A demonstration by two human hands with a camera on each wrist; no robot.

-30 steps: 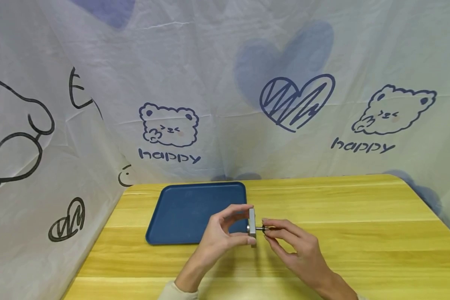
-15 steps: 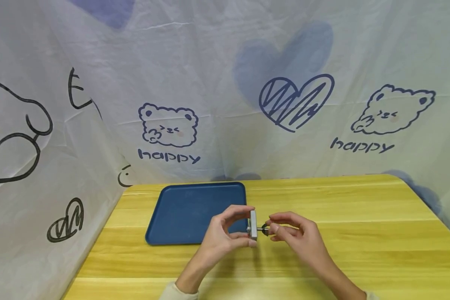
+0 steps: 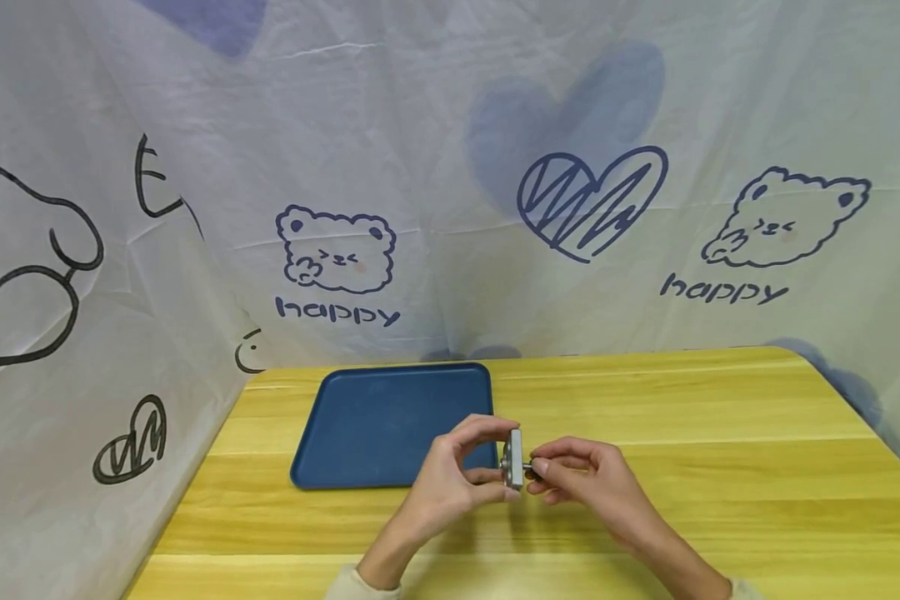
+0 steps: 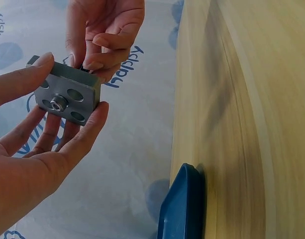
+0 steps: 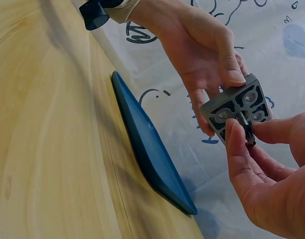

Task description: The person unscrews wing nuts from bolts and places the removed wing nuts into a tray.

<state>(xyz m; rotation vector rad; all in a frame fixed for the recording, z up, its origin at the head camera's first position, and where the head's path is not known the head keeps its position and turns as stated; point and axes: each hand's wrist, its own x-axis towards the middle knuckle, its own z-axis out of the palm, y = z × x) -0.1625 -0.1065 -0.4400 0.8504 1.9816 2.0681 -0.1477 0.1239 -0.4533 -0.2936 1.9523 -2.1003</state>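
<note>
My left hand point(image 3: 450, 482) grips a grey square metal block point(image 3: 516, 461) by its edges, with the thumb on one edge and fingers on the opposite one. In the left wrist view, a socket-head bolt point(image 4: 58, 103) sits in the block's centre among several round holes. The right wrist view shows the block's ribbed, hollowed back point(image 5: 235, 105), from which the bolt's shank point(image 5: 243, 119) sticks out. Thumb and fingers of my right hand point(image 3: 598, 483) pinch a small black piece point(image 5: 249, 134) at the end of that shank. The fingers partly cover this piece, and its kind is unclear.
A blue tray point(image 3: 390, 429) lies on the wood-grain table point(image 3: 720, 467), behind and left of the hands. White cloth point(image 3: 450, 167) with printed bears and hearts hangs behind the table and along its left side.
The block and left hand have shifted slightly right and down. My right hand's fingers have changed their hold on the black piece, and less of the shank shows between the hands.
</note>
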